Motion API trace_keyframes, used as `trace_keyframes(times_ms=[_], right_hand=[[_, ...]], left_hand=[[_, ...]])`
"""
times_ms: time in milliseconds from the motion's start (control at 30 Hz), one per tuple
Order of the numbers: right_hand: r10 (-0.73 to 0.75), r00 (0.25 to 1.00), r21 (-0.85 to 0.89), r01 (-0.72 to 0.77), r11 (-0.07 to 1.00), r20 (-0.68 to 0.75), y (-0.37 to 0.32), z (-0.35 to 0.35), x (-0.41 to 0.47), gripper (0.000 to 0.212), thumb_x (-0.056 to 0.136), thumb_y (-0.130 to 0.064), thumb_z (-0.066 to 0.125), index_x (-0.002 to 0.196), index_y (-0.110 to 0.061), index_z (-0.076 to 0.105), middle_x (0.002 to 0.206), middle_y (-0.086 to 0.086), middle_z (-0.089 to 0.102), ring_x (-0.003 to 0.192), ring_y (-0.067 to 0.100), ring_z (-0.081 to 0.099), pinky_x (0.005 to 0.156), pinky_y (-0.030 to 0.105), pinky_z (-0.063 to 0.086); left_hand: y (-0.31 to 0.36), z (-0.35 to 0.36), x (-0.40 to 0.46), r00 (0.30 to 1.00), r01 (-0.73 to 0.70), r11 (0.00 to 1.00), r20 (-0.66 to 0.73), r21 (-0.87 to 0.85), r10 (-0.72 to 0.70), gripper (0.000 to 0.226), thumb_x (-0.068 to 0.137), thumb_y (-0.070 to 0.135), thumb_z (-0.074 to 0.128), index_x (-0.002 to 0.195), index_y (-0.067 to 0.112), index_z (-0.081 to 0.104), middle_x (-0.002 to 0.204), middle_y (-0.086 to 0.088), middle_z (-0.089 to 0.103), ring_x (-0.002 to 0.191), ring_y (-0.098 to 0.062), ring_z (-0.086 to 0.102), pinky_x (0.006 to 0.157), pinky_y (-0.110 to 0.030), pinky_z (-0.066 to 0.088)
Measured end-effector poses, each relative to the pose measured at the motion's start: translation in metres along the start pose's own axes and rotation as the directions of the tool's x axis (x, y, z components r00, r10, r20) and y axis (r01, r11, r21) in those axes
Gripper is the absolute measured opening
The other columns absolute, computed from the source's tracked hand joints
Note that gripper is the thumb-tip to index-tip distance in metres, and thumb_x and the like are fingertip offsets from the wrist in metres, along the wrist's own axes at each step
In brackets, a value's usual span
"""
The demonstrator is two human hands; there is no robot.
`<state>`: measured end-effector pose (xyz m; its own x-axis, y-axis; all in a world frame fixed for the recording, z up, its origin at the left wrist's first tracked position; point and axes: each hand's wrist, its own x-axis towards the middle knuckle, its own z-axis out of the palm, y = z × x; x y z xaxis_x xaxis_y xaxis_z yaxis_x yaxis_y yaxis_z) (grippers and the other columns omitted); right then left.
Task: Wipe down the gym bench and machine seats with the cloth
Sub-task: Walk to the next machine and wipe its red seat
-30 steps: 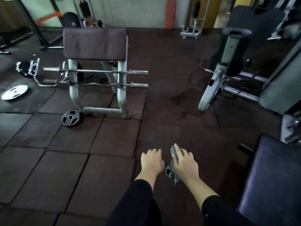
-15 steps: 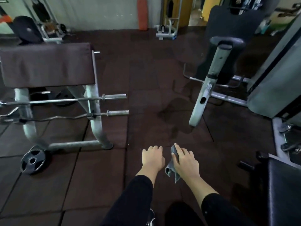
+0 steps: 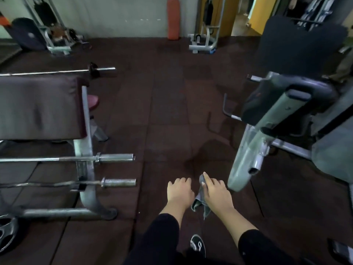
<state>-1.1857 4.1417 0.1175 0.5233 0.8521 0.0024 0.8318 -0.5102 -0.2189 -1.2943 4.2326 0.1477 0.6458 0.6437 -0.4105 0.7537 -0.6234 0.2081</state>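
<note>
The fingers (image 3: 217, 183) of the right hand (image 3: 216, 194) curl round a grey cloth (image 3: 200, 199), with the forefinger laid straight along its top edge; the cloth bunches under the palm and its loose ends hang down between the two wrists. The left hand (image 3: 179, 192) floats just beside it, knuckles up, fingers bent loosely under and holding nothing. Both arms wear black sleeves, and a black shoe (image 3: 198, 245) with white marking shows below them on the dark rubber floor tiles (image 3: 168, 115).

To the left stands a padded bench (image 3: 38, 108) on a grey metal frame (its pad is dark brown), with two bars (image 3: 114, 158) racked across the frame's front and a weight plate (image 3: 5, 232) on the floor by its foot. To the right, near the right hand but apart from it, stands a grey machine (image 3: 254, 150) topped by a dark pad (image 3: 282, 92).
</note>
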Motion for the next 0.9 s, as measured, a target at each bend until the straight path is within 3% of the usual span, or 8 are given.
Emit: trace_keyframes(times_ms=[200,333,533,767,900], right_hand=[[-0.103,0.993,-0.019,0.104,0.994,0.054,0.000,-0.007,0.138,0.044,0.090,-0.035,0.041,0.119,-0.015,0.067,0.079,0.002,0.070,0.069,0.026,0.062,0.049,0.036,0.050],[-0.175,0.973,0.013,0.175,0.984,0.153,-0.013,-0.003,0.240,0.047,0.101,-0.037,0.036,0.145,-0.022,0.038,0.117,0.001,0.063,0.110,0.026,0.053,0.079,0.036,0.049],[-0.251,0.951,-0.006,0.257,0.966,0.180,-0.053,0.004,0.396,0.050,0.102,-0.039,0.033,0.149,-0.023,0.028,0.122,-0.001,0.060,0.114,0.024,0.050,0.080,0.034,0.050],[-0.311,0.936,-0.022,0.318,0.948,0.163,-0.104,0.008,0.559,0.046,0.096,-0.035,0.049,0.140,-0.020,0.047,0.106,0.000,0.067,0.099,0.027,0.058,0.063,0.034,0.052],[-0.369,0.910,-0.079,0.388,0.918,0.188,-0.134,0.018,0.657,0.044,0.081,-0.031,0.072,0.122,-0.016,0.064,0.084,-0.002,0.070,0.078,0.027,0.063,0.044,0.030,0.048]], left_hand=[[-0.017,-0.053,0.104,0.995,0.101,0.992,0.004,-0.072,-0.101,0.047,0.096,0.029,0.041,0.141,0.018,0.038,0.139,-0.001,0.048,0.129,-0.022,0.042,0.106,-0.044,0.033],[-0.048,-0.094,0.189,0.986,0.165,0.982,0.018,-0.094,-0.164,0.048,0.097,0.030,0.040,0.143,0.018,0.037,0.141,-0.002,0.046,0.132,-0.022,0.040,0.108,-0.045,0.031],[-0.116,-0.173,0.317,0.973,0.231,0.969,0.020,-0.086,-0.230,0.050,0.098,0.031,0.040,0.146,0.018,0.034,0.143,-0.003,0.044,0.134,-0.024,0.037,0.107,-0.045,0.031],[-0.186,-0.259,0.438,0.959,0.283,0.953,0.002,-0.106,-0.285,0.049,0.097,0.031,0.041,0.145,0.018,0.036,0.143,-0.003,0.044,0.133,-0.023,0.038,0.106,-0.045,0.031],[-0.224,-0.300,0.509,0.945,0.324,0.937,-0.006,-0.132,-0.328,0.050,0.097,0.031,0.041,0.145,0.019,0.034,0.143,-0.002,0.044,0.134,-0.022,0.037,0.107,-0.044,0.031]])
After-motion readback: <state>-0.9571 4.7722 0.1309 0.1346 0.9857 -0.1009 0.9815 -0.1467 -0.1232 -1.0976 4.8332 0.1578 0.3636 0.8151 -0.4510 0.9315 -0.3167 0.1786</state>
